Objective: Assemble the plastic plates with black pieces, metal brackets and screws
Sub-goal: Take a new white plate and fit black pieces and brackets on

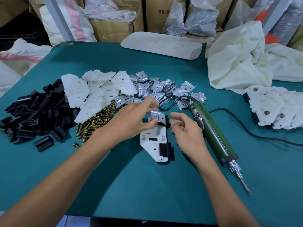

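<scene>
A white plastic plate (154, 140) lies on the green table in front of me, with a black piece (165, 149) clipped on its near right edge and another at its far end. My left hand (131, 122) pinches a metal bracket (157, 116) over that far black piece. My right hand (185, 130) hovers just right of it, fingers loosely curled at the plate's edge, holding nothing that I can see. Supplies lie to the left: black pieces (32, 115), white plates (98, 90), brass screws (96, 120) and metal brackets (157, 87).
A green electric screwdriver (213, 133) lies right of the plate, bit toward me, its cable running off right. Finished plates (275, 107) are stacked at the right. A cream cloth (242, 58) and a pale board (162, 45) lie at the back, cartons and bags behind.
</scene>
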